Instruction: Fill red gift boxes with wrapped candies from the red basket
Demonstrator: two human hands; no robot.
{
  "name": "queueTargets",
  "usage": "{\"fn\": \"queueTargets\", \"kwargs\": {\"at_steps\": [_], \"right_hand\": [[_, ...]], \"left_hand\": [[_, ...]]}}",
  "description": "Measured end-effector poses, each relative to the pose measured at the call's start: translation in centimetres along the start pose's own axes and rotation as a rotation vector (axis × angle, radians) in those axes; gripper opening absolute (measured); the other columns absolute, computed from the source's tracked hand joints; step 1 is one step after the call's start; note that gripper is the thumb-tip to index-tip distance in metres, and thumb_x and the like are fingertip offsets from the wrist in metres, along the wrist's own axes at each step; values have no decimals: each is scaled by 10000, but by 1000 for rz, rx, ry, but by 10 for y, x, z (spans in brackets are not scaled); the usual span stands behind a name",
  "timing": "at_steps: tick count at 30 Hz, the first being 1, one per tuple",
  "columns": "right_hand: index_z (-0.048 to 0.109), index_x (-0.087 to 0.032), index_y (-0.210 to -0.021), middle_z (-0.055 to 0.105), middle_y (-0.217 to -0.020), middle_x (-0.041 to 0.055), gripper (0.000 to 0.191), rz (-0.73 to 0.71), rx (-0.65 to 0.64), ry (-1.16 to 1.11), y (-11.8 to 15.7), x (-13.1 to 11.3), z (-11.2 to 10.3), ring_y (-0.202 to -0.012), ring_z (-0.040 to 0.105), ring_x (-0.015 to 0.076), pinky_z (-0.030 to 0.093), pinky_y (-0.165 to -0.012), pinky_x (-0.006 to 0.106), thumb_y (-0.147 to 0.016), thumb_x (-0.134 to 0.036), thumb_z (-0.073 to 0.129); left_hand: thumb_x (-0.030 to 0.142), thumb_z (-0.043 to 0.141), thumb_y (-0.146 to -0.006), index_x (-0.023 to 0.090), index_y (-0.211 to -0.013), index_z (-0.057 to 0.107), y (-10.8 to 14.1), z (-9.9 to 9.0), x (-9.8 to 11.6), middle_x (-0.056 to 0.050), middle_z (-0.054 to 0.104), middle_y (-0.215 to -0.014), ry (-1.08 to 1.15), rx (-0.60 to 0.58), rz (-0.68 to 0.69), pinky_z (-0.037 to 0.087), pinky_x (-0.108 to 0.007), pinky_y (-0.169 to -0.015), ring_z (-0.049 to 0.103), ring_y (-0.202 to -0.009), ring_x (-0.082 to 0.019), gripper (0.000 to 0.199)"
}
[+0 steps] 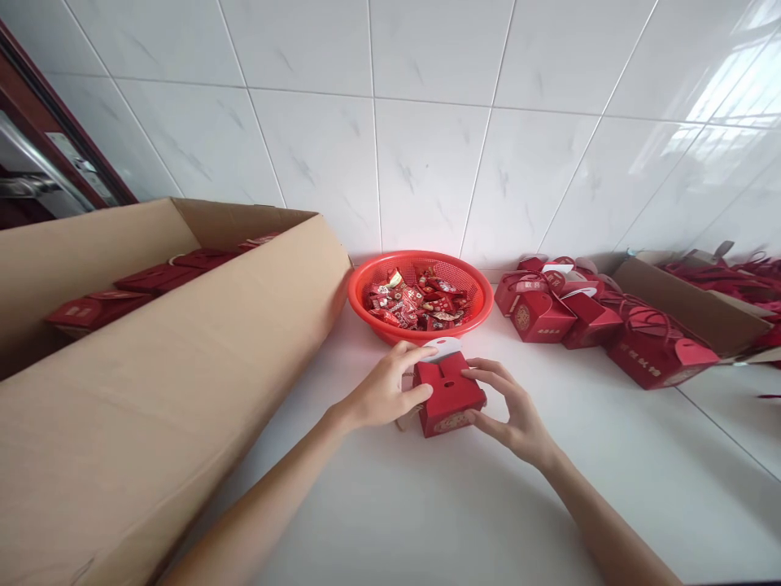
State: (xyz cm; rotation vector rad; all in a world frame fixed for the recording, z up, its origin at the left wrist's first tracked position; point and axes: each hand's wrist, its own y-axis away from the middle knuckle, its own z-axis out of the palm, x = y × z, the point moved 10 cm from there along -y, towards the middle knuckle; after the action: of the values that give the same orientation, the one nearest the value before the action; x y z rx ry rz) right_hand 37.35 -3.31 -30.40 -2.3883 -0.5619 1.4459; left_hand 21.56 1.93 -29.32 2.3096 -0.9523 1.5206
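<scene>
A small red gift box (pixel 450 395) sits on the white table in front of the basket. Its top panels are folded inward around a small slot, and a flap with a white inner side stands up at the back. My left hand (pixel 390 387) holds the box's left side, thumb on the top panel and fingers at the raised flap. On the right side, my right hand (pixel 509 407) grips it with fingertips on the top edge and thumb at the front corner. A brown cord hangs by the left side, partly hidden by my left hand.
Behind the box is a red plastic basket (pixel 482 313) of wrapped sweets. A large cardboard box (pixel 183 366) with red boxes inside fills the left. Several red boxes (pixel 543 316) stand at the right, beside an open carton (pixel 689 305) of red items. A tiled wall rises behind.
</scene>
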Motion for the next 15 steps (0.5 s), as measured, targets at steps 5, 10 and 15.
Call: {"fn": "queueTargets", "kwargs": {"at_steps": [5, 10, 15], "right_hand": [[578, -307, -1235, 516, -1408, 106, 383, -87, -10, 8, 1, -11, 3, -1311, 509, 286, 494, -1022, 456, -873, -246, 686], [536, -259, -1021, 529, -1372, 111, 234, -217, 111, 83, 7, -32, -1, -1235, 557, 258, 535, -934, 430, -886, -69, 563], [468, -233, -851, 559, -1299, 117, 275, -451, 212, 328, 21, -57, 9, -1098, 572, 249, 530, -811, 404, -837, 40, 495]], "left_hand": [[305, 524, -935, 273, -1297, 623, -3, -3, -3, -76, 570, -1355, 28, 83, -35, 488, -428, -1068, 553, -1264, -257, 377], [324, 652, -855, 253, -1320, 596, 1, -4, 1, -103, 555, -1363, -13, 132, -12, 503, -451, -1044, 568, -1235, -286, 473], [353, 758, -752, 270, -1393, 514, 6, 0, 3, -107, 486, -1408, -93, 106, -77, 487, -477, -1051, 517, -1274, -317, 692]]}}
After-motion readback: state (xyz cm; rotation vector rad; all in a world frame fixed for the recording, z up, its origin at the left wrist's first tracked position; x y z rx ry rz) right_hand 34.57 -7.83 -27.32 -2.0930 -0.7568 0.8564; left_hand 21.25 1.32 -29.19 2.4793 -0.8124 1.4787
